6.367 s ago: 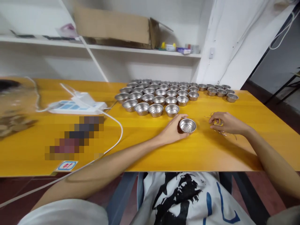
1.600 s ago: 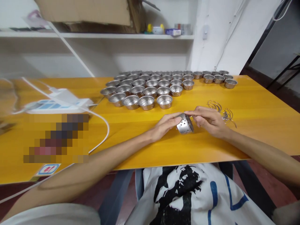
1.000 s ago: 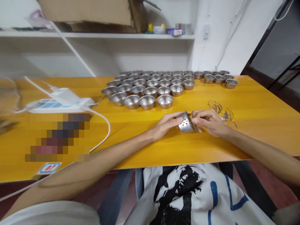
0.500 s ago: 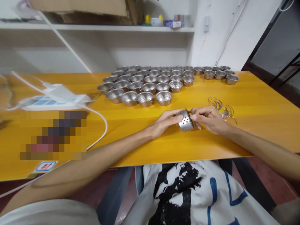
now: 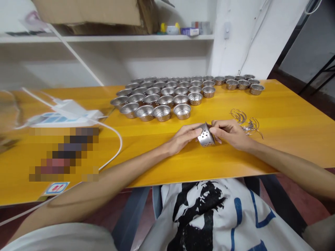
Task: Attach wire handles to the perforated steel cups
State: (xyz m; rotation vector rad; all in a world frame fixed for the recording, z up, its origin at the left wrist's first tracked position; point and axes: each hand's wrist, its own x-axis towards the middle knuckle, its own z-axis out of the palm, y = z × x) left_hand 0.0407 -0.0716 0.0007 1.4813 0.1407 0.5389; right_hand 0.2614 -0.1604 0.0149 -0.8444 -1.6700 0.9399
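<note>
A small perforated steel strainer cup (image 5: 206,136) is tipped on its side on the yellow table (image 5: 157,139), its open mouth facing right. My left hand (image 5: 183,136) grips its base from the left with curled fingers. My right hand (image 5: 230,133) is pinched at the cup's rim on the right; what it pinches is too small to make out. A loose pile of thin wire rings (image 5: 246,122) lies just behind my right hand.
Several more steel strainer cups (image 5: 167,96) stand in rows at the back of the table, with a few more cups (image 5: 242,83) to the right. A white power strip (image 5: 62,116) and its cord (image 5: 115,139) lie at left. A shelf holds a cardboard box (image 5: 89,14).
Earlier the cup stood upright by my left hand while my right hand was at the wire rings. Since then both hands hold the cup tipped on its side, with only small shifts over the last second.
</note>
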